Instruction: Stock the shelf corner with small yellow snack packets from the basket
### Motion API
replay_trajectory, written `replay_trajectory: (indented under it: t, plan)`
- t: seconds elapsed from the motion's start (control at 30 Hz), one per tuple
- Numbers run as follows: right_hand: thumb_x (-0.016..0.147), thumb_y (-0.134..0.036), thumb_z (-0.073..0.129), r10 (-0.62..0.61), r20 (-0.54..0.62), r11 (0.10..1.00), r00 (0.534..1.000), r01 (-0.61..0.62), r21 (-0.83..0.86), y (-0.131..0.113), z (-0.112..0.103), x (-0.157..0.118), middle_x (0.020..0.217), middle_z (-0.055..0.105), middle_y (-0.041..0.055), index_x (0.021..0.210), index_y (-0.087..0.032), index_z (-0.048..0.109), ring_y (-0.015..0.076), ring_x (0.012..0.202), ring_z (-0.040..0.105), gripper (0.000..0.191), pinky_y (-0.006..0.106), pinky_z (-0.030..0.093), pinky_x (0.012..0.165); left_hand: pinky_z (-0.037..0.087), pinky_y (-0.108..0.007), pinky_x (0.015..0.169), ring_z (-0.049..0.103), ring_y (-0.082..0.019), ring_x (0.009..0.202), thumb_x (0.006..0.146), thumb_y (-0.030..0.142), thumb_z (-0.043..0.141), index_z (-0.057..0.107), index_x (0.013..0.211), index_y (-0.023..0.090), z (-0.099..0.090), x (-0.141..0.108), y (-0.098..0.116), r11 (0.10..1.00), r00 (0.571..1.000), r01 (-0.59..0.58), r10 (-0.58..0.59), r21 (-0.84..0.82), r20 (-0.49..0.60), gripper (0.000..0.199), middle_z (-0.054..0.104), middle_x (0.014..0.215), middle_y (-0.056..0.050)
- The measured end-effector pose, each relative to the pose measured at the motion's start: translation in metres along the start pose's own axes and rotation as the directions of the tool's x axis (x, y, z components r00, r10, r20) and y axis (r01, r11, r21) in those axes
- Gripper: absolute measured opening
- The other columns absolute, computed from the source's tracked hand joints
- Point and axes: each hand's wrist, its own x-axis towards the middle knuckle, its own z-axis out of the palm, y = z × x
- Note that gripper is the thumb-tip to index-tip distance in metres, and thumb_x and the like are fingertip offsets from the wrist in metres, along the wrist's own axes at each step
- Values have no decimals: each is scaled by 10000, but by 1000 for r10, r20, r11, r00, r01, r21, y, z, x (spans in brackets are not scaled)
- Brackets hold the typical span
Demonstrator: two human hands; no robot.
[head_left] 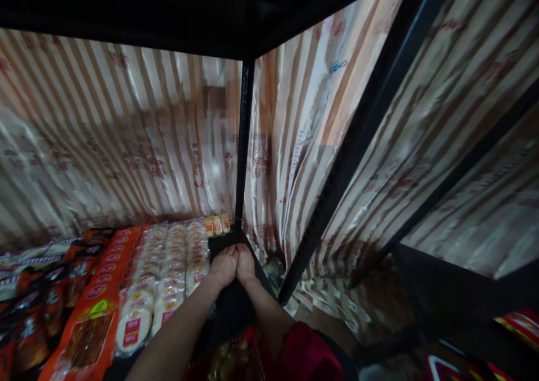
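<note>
My left hand (pixel 224 266) and my right hand (pixel 245 262) are close together, touching or nearly so, over the dark shelf (pixel 233 308) near its back corner. Fingers on both hands are curled downward and look closed; whatever they hold, if anything, is hidden beneath them. Just past my left hand, against the back, stand small yellow packets (pixel 217 224) with red and white labels. To the left run rows of round white cakes (pixel 133 322) in clear wrappers.
Beside the cakes lie orange snack packs (pixel 99 308) and black-and-orange bags (pixel 54 308). A black upright post (pixel 244 145) marks the back corner; a thicker slanted post (pixel 337 201) stands right. Striped curtains (pixel 126 134) hang behind. A red package (pixel 238 361) is at the bottom.
</note>
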Motion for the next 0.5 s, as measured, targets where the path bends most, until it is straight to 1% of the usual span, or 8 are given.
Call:
replay_trajectory:
  t: [0.1,0.23,0.37,0.5]
  plan:
    - [810,-120,369,-3,53,1000,999,3,-17,0,-7,-13,1005,625,98,946,-152,616,174,932,564,284,250,402,811,325,-313,1050,424,-228,1248,808,99,292,427,1299,42,5,-14,7,999,1000,22,-22,-35,-4,512,430,1377,-160]
    - [832,-140,348,23,85,999,996,-25,26,-2,-16,-30,945,632,88,883,-154,624,156,850,572,281,238,402,748,323,-314,1051,427,-222,1244,796,81,296,425,1299,44,13,-29,16,996,999,39,-40,-77,-18,520,426,1378,-166]
    - [814,-141,388,-16,93,999,996,13,32,-1,-21,-46,960,625,89,881,-152,632,162,870,559,254,243,396,768,367,-317,1018,454,-228,1216,788,89,321,421,1298,63,20,-44,24,991,998,58,-62,-122,-30,521,425,1377,-154]
    - [807,-134,406,7,97,992,995,-19,127,3,-19,-62,931,631,58,888,-159,635,139,866,555,244,221,394,785,392,-320,996,466,-225,1202,778,74,321,416,1300,78,29,-61,30,983,996,78,-85,-168,-36,530,409,1385,-149]
